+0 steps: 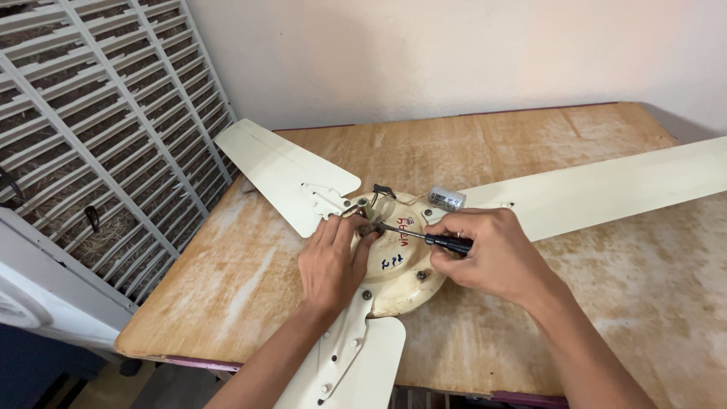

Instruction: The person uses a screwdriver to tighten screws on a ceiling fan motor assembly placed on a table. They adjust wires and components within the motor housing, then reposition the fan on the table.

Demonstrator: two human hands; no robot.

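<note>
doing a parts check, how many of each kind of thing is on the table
fan blades: 3
fan motor hub: 1
capacitor: 1
screwdriver, in right hand: 1
total: 6
The left hand rests on the hub.

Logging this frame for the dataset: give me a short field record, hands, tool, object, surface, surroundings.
left hand: flat on the fan hub, fingers by the wire terminals
right hand: grips a black-handled screwdriver, tip at the hub centre
object: cream ceiling fan, three blades, lying on the table
extra part: small silver cylinder at the hub's far edge
surface: worn wooden table
surroundings: white slatted grille at left, plain wall behind
</note>
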